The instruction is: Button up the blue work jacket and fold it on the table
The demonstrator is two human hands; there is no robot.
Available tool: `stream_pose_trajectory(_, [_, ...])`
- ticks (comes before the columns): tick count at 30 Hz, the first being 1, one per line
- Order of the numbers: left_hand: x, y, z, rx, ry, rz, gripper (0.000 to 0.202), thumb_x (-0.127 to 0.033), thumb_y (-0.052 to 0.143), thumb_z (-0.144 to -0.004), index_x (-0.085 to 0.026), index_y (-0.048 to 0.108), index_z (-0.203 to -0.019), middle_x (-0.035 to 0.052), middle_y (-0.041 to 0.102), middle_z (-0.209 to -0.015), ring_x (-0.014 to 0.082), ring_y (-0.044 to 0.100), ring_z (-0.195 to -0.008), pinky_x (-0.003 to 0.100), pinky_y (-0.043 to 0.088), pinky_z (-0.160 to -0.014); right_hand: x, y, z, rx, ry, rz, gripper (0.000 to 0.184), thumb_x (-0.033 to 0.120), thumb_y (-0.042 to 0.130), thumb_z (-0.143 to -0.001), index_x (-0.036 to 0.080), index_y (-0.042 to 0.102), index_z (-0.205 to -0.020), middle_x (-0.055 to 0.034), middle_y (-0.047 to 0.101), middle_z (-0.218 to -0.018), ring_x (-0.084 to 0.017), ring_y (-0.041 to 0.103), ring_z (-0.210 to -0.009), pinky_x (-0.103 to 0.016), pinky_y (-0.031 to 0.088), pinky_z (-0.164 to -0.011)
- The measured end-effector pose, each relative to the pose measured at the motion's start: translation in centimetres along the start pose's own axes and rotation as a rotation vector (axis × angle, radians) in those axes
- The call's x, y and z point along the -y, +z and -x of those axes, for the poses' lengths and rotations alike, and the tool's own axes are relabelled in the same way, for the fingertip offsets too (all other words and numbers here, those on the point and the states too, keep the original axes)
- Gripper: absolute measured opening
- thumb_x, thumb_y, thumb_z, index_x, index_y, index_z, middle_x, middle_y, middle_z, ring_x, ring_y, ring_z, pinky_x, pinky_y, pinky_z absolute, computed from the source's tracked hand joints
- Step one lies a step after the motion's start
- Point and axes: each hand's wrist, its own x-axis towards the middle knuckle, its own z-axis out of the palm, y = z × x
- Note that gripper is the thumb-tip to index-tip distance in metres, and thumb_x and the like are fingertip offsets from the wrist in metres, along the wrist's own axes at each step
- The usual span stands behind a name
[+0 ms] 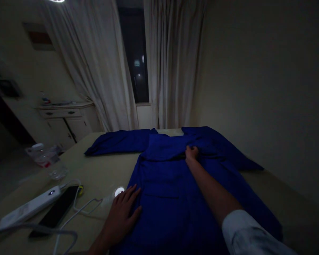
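Observation:
A blue long-sleeved garment [162,180] lies spread over the table, its two sleeves reaching out to the left and right at the far end. My left hand [123,212] rests flat on the garment's left edge, fingers stretched out and slightly apart. Farther off, near the upper part of the garment, my right hand [191,153] has its fingers curled in and pinches the cloth. Folds run across the fabric beside that hand. The tips of some right fingers are hard to make out in the dim light.
On the table's left side are a white power strip [29,207], a black phone [57,209], white cables [79,209] and a clear plastic bottle [51,163]. Beyond the table [98,170] hang long curtains [172,63], with a white cabinet [69,120] at the left. A wall stands close on the right.

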Motion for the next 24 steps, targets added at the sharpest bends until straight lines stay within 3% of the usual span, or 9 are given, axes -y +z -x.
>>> stream_pose_trajectory(3, [-0.5,-0.3,0.0,0.004,-0.001,-0.002,0.061,-0.057,0.051,-0.1,-0.043,0.042,-0.159,0.0027,0.043,-0.166,0.0329,0.043,-0.15,0.061,0.035,-0.124,4.0,5.8,-0.1,0.147,-0.156,0.023,0.033,0.023,0.048,-0.097,0.014,0.065,-0.124,-0.0157,0.074,-0.122,-0.025,0.064,-0.124,-0.037,0.049,-0.107])
stream_pose_trajectory(7, [-0.7,-0.7,0.3,0.034,0.008,0.009,0.062,-0.056,0.049,-0.102,-0.043,0.036,-0.161,0.0028,0.04,-0.167,0.0317,0.042,-0.151,0.06,0.034,-0.126,8.1,14.9,2.8,0.79,-0.642,0.107,0.073,0.02,0.076,-0.079,0.018,0.055,-0.148,-0.0095,0.055,-0.155,-0.022,0.049,-0.145,-0.037,0.035,-0.122])
stream_pose_trajectory(9, [-0.8,-0.8,0.4,0.032,0.016,0.013,0.061,-0.055,0.047,-0.103,-0.042,0.036,-0.162,0.0019,0.039,-0.168,0.0306,0.041,-0.152,0.059,0.031,-0.127,7.9,17.7,4.9,1.096,-0.929,0.21,0.083,0.023,0.078,-0.081,0.018,0.045,-0.157,-0.011,0.044,-0.164,-0.022,0.041,-0.151,-0.038,0.031,-0.125])
stream_pose_trajectory(10, [-0.9,-0.9,0.4,0.032,0.019,0.016,0.06,-0.055,0.046,-0.104,-0.041,0.036,-0.162,0.0013,0.039,-0.168,0.0301,0.041,-0.152,0.058,0.03,-0.128,7.2,18.2,5.6,1.174,-1.022,0.287,0.081,0.026,0.076,-0.085,0.017,0.043,-0.158,-0.0118,0.043,-0.165,-0.022,0.041,-0.151,-0.037,0.031,-0.125])
stream_pose_trajectory(11, [-0.9,-1.0,0.4,0.035,0.017,0.022,0.059,-0.055,0.045,-0.104,-0.041,0.036,-0.162,0.0005,0.038,-0.168,0.0295,0.041,-0.152,0.058,0.029,-0.128,6.2,18.2,6.0,1.172,-1.059,0.392,0.075,0.03,0.074,-0.089,0.019,0.046,-0.157,-0.011,0.046,-0.163,-0.022,0.044,-0.149,-0.036,0.032,-0.124])
stream_pose_trajectory(13, [-1.2,-1.2,0.4,0.051,-0.002,0.038,0.06,-0.056,0.044,-0.104,-0.041,0.037,-0.161,-0.0009,0.037,-0.169,0.0288,0.039,-0.153,0.058,0.028,-0.129,3.7,16.5,5.5,0.999,-1.02,0.653,0.064,0.037,0.07,-0.094,0.021,0.051,-0.153,-0.0097,0.052,-0.158,-0.022,0.047,-0.146,-0.034,0.035,-0.122])
stream_pose_trajectory(16, [-1.5,-1.3,0.2,0.064,-0.031,0.052,0.061,-0.059,0.046,-0.103,-0.04,0.039,-0.161,-0.0011,0.037,-0.169,0.0289,0.037,-0.154,0.058,0.026,-0.129,0.2,10.8,2.6,0.672,-0.842,0.941,0.068,0.042,0.074,-0.092,0.019,0.052,-0.152,-0.0147,0.052,-0.156,-0.03,0.047,-0.144,-0.042,0.038,-0.119])
stream_pose_trajectory(20, [-1.6,-1.2,0.1,0.045,-0.042,0.051,0.059,-0.056,0.049,-0.102,-0.039,0.042,-0.159,0.0001,0.039,-0.168,0.0297,0.038,-0.154,0.059,0.027,-0.128,-2.6,3.0,-0.3,0.509,-0.669,1.115,0.034,0.025,0.064,-0.096,0.017,0.069,-0.129,-0.0174,0.069,-0.127,-0.03,0.062,-0.121,-0.04,0.046,-0.104])
stream_pose_trajectory(24, [-1.3,-0.9,-0.1,0.041,-0.04,0.047,0.059,-0.054,0.05,-0.102,-0.038,0.044,-0.158,0.0009,0.04,-0.168,0.0296,0.038,-0.154,0.058,0.027,-0.128,-2.2,0.3,-0.6,0.46,-0.69,1.175,0.021,0.008,0.058,-0.094,0.014,0.075,-0.107,-0.0163,0.072,-0.112,-0.026,0.066,-0.111,-0.033,0.048,-0.098])
